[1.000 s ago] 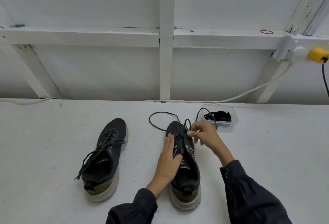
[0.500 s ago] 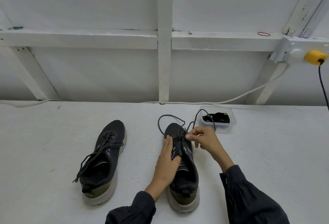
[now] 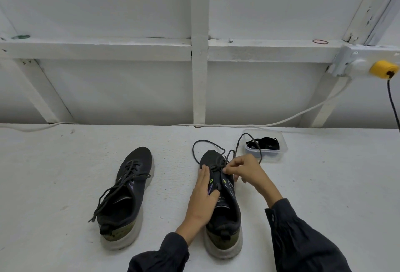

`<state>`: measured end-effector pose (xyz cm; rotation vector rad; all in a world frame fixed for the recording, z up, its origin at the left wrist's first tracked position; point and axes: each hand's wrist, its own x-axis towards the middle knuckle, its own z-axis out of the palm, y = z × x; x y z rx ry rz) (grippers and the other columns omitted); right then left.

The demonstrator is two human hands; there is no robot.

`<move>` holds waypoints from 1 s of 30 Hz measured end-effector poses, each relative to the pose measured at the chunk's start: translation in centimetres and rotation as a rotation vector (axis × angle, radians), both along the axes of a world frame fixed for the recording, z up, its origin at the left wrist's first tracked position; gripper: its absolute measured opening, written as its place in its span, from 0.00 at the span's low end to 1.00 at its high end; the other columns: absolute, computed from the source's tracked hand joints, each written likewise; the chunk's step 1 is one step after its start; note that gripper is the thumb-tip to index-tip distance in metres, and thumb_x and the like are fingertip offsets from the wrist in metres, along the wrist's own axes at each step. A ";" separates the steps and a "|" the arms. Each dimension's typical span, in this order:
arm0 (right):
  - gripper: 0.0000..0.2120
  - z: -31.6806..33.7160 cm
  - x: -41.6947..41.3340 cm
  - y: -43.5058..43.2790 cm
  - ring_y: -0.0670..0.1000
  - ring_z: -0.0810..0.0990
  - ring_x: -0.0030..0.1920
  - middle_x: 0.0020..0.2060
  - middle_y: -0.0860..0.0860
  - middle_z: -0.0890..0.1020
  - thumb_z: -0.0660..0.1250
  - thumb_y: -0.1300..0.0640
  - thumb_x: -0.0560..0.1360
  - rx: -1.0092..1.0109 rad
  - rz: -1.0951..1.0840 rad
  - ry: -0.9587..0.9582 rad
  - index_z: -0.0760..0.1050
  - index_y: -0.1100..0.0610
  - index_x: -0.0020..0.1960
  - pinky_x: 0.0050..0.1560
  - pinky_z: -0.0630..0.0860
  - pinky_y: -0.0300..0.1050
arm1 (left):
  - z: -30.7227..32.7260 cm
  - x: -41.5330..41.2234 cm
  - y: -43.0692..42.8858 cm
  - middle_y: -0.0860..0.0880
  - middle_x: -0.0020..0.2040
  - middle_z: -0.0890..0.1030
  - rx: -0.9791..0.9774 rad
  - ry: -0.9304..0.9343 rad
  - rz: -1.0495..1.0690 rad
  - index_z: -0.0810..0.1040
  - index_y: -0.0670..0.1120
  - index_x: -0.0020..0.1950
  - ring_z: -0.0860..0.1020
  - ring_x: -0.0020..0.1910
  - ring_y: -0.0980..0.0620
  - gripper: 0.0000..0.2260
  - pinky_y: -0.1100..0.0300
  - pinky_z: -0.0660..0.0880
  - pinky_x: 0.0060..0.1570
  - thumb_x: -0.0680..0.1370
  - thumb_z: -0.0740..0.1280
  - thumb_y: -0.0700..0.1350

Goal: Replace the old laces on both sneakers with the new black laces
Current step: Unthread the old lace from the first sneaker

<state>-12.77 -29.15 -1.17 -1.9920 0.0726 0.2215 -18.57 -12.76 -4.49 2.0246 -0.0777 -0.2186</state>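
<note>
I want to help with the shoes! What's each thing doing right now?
Left shoe: laced, ends loose.
Right shoe: partly unlaced.
Lace: pulled out in loops.
Left hand: holds right shoe.
Right hand: pinches lace.
Tub: open, black laces inside.
Plug: plugged in.

Left sneaker laced, right sneaker apparently half-unlaced.
</note>
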 end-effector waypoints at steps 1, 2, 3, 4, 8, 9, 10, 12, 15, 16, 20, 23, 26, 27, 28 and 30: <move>0.04 0.1 0.2 -0.1 0.48 0.76 0.26 0.32 0.56 0.82 0.74 0.63 0.71 0.006 -0.021 -0.025 0.82 0.62 0.39 0.24 0.65 0.36 | -0.1 0.0 0.0 0.54 0.80 0.48 0.002 0.001 -0.001 0.48 0.49 0.80 0.47 0.79 0.57 0.32 0.63 0.48 0.75 0.80 0.59 0.36; 0.04 0.2 0.5 -0.2 0.48 0.76 0.26 0.32 0.56 0.82 0.74 0.63 0.71 0.044 -0.083 -0.070 0.82 0.62 0.39 0.24 0.65 0.37 | -0.1 0.0 0.0 0.54 0.80 0.48 0.000 0.002 -0.001 0.48 0.49 0.80 0.47 0.79 0.57 0.32 0.63 0.48 0.76 0.80 0.59 0.36; 0.04 0.4 0.9 -0.4 0.49 0.76 0.26 0.32 0.55 0.81 0.73 0.64 0.72 0.118 -0.185 -0.120 0.81 0.62 0.39 0.25 0.65 0.38 | -0.1 -0.1 -0.1 0.55 0.80 0.48 -0.005 0.004 0.000 0.49 0.49 0.80 0.47 0.78 0.58 0.32 0.63 0.48 0.76 0.80 0.59 0.36; 0.04 0.7 1.1 -0.7 0.49 0.76 0.26 0.33 0.55 0.81 0.72 0.64 0.73 0.214 -0.304 -0.172 0.81 0.62 0.40 0.25 0.65 0.39 | -0.1 -0.1 -0.1 0.55 0.80 0.48 -0.013 0.005 0.002 0.49 0.49 0.80 0.47 0.78 0.58 0.32 0.63 0.47 0.76 0.80 0.59 0.36; 0.08 1.2 1.2 -2.0 0.49 0.75 0.26 0.34 0.55 0.81 0.74 0.57 0.73 0.316 -0.390 -0.165 0.81 0.63 0.43 0.24 0.66 0.39 | -0.2 -0.1 0.0 0.55 0.80 0.48 -0.022 0.008 0.007 0.49 0.50 0.80 0.47 0.78 0.58 0.32 0.63 0.48 0.76 0.80 0.59 0.36; 0.11 1.0 0.9 -2.0 0.49 0.75 0.26 0.34 0.54 0.81 0.75 0.55 0.72 0.255 -0.302 -0.098 0.81 0.64 0.43 0.23 0.66 0.38 | -0.2 -0.1 -0.1 0.55 0.80 0.48 -0.022 0.007 0.008 0.49 0.50 0.80 0.47 0.78 0.58 0.32 0.62 0.48 0.76 0.80 0.59 0.36; 0.13 0.6 0.6 -1.8 0.49 0.76 0.26 0.34 0.54 0.82 0.77 0.54 0.71 0.188 -0.206 -0.025 0.82 0.65 0.43 0.22 0.66 0.37 | -0.1 0.0 -0.1 0.55 0.80 0.48 -0.021 0.007 0.009 0.49 0.50 0.80 0.48 0.78 0.58 0.32 0.61 0.49 0.77 0.80 0.59 0.36; 0.13 -0.4 0.0 -1.2 0.49 0.77 0.26 0.33 0.55 0.83 0.78 0.55 0.69 0.096 -0.066 0.067 0.82 0.65 0.43 0.22 0.66 0.37 | -0.1 -0.1 -0.2 0.55 0.80 0.48 -0.010 0.005 0.013 0.49 0.50 0.80 0.48 0.79 0.57 0.32 0.61 0.49 0.76 0.80 0.60 0.36; 0.08 -1.4 -0.3 -0.3 0.51 0.77 0.27 0.30 0.56 0.83 0.77 0.59 0.69 0.087 -0.045 0.049 0.83 0.64 0.41 0.24 0.66 0.37 | -0.1 0.0 -0.2 0.54 0.80 0.49 0.001 -0.006 0.015 0.50 0.49 0.80 0.48 0.78 0.58 0.32 0.66 0.47 0.73 0.80 0.60 0.36; 0.06 -1.3 -0.2 -0.2 0.51 0.77 0.27 0.30 0.56 0.82 0.76 0.61 0.70 0.086 -0.047 0.037 0.83 0.64 0.41 0.24 0.66 0.38 | -0.1 0.0 -0.1 0.54 0.80 0.49 0.004 -0.006 0.014 0.50 0.49 0.80 0.48 0.78 0.58 0.32 0.67 0.47 0.73 0.80 0.60 0.36; 0.04 -0.4 0.7 -0.5 0.50 0.76 0.27 0.34 0.54 0.82 0.73 0.63 0.72 0.181 -0.217 -0.089 0.81 0.62 0.39 0.25 0.65 0.39 | -0.2 0.1 -0.2 0.55 0.80 0.48 0.000 0.002 0.007 0.49 0.50 0.80 0.47 0.78 0.59 0.32 0.66 0.47 0.73 0.80 0.59 0.36; 0.06 0.0 0.9 -1.2 0.49 0.76 0.27 0.35 0.53 0.81 0.73 0.61 0.73 0.274 -0.363 -0.154 0.79 0.61 0.39 0.25 0.65 0.40 | -0.2 0.0 -0.2 0.55 0.80 0.48 -0.001 0.003 0.006 0.49 0.50 0.80 0.46 0.78 0.59 0.31 0.66 0.47 0.73 0.80 0.59 0.37; 0.09 -0.7 0.2 -0.8 0.50 0.75 0.26 0.37 0.54 0.81 0.73 0.58 0.74 0.238 -0.252 -0.071 0.80 0.64 0.43 0.24 0.65 0.39 | -0.2 0.0 -0.2 0.55 0.80 0.48 -0.003 0.001 0.011 0.49 0.50 0.80 0.47 0.78 0.58 0.32 0.64 0.48 0.74 0.80 0.59 0.37; 0.10 -1.1 -0.2 -0.5 0.50 0.75 0.26 0.36 0.55 0.82 0.74 0.56 0.73 0.202 -0.187 -0.031 0.81 0.65 0.44 0.24 0.65 0.39 | -0.1 0.0 -0.2 0.55 0.80 0.48 0.002 0.000 0.012 0.49 0.50 0.80 0.47 0.78 0.58 0.32 0.64 0.48 0.74 0.80 0.59 0.37; 0.11 -1.4 -0.5 -0.2 0.50 0.75 0.26 0.35 0.54 0.83 0.76 0.55 0.72 0.170 -0.129 -0.001 0.81 0.64 0.44 0.23 0.65 0.38 | -0.1 0.0 -0.1 0.55 0.80 0.48 0.007 -0.002 0.013 0.49 0.50 0.80 0.47 0.78 0.58 0.32 0.64 0.48 0.74 0.80 0.59 0.37; 0.10 -1.7 -0.8 0.2 0.50 0.76 0.26 0.31 0.53 0.82 0.77 0.56 0.70 0.148 -0.074 0.009 0.82 0.63 0.43 0.23 0.65 0.38 | -0.1 0.0 -0.1 0.55 0.80 0.48 0.010 -0.007 0.014 0.49 0.50 0.80 0.47 0.78 0.58 0.32 0.65 0.48 0.73 0.80 0.60 0.37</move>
